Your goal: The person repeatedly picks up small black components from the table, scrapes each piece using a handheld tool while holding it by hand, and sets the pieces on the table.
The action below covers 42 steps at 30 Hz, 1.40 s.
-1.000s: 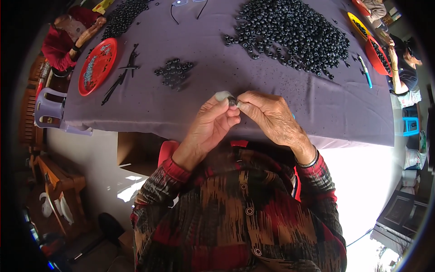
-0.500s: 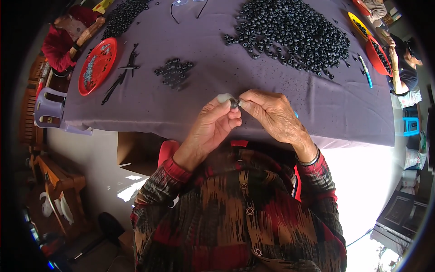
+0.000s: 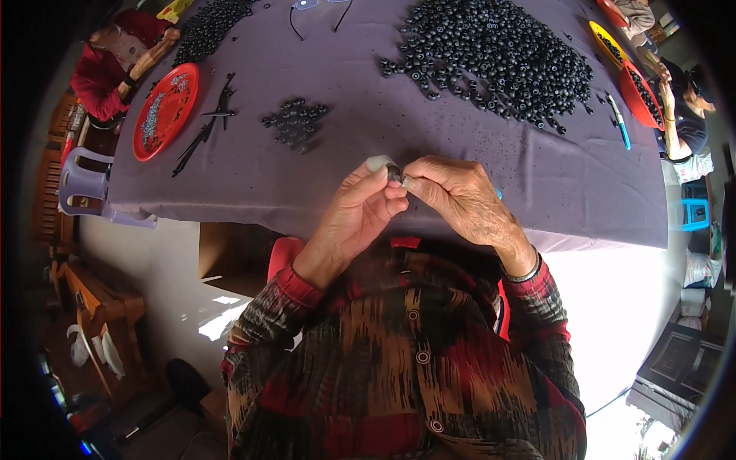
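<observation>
My left hand (image 3: 354, 203) is closed, with a small round black piece (image 3: 394, 174) pinched between thumb and forefinger. A whitish cover wraps that forefinger's tip. My right hand (image 3: 462, 198) meets it from the right, its thumb and forefinger pressed together against the edge of the piece. Whatever the right fingers grip is hidden; a bit of blue (image 3: 498, 194) shows just beyond that hand. Ahead of my left hand lies a small cluster of similar black pieces (image 3: 295, 123). A far larger heap of them (image 3: 491, 61) spreads beyond my right hand.
A purple cloth (image 3: 353, 84) covers the table. On the left are a red plate (image 3: 189, 102) of small greyish bits, thin black strips (image 3: 201, 142) and another black heap (image 3: 207, 31). A white-and-blue pen-like tool (image 3: 618, 123) and a red bowl (image 3: 640, 96) lie right. Other people sit at both sides.
The black piece has turned slightly between my fingers and shifted a little left. My right fingertips have edged slightly left and down. The table things have not moved.
</observation>
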Available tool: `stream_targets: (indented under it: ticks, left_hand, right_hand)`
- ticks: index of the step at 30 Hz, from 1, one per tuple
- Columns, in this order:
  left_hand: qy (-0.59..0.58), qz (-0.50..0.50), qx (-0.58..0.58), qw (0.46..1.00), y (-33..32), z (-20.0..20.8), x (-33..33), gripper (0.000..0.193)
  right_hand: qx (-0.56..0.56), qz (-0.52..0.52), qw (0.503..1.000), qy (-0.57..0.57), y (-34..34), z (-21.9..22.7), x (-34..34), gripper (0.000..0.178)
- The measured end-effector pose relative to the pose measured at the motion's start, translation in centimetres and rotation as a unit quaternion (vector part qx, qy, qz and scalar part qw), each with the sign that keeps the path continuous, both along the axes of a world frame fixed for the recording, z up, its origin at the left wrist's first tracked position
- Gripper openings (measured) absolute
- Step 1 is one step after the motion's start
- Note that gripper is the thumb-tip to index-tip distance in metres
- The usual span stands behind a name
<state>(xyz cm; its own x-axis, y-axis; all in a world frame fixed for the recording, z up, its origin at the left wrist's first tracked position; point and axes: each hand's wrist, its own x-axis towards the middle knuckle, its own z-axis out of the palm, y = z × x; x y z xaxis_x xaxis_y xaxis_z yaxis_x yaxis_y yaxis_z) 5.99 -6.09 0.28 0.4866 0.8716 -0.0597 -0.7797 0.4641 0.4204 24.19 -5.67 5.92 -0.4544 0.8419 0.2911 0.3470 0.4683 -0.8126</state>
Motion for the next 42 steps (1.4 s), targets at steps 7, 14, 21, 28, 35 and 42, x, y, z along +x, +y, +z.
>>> stream_targets:
  ticks: [7, 14, 21, 28, 35, 42]
  left_hand:
    - [0.008, -0.005, 0.007, 1.0, 0.0, 0.0, 0.0, 0.01]
    - [0.015, -0.018, 0.017, 1.0, -0.3, 0.3, 0.2, 0.011]
    - [0.033, -0.004, 0.018, 0.999, -0.2, 0.0, 0.1, 0.013]
    - [0.051, -0.001, 0.003, 0.999, 0.0, -0.1, 0.3, 0.016]
    - [0.073, 0.011, 0.011, 0.997, -0.5, 0.4, 0.8, 0.019]
    - [0.054, 0.021, -0.01, 0.998, -0.4, -0.9, 0.5, 0.019]
  right_hand:
    - [-0.041, -0.002, 0.999, 0.025, 0.1, -0.1, 0.0, 0.017]
    - [-0.046, -0.011, 0.998, -0.036, 0.5, 0.0, 0.6, 0.02]
    - [-0.052, -0.045, 0.997, -0.03, 0.3, 0.5, 0.7, 0.019]
    - [0.097, -0.066, 0.993, -0.025, 0.3, -0.8, 0.0, 0.016]
    - [0.16, -0.081, 0.983, -0.025, -0.3, -1.8, -1.9, 0.024]
    - [0.301, -0.133, 0.939, -0.097, -1.2, -2.5, -2.6, 0.033]
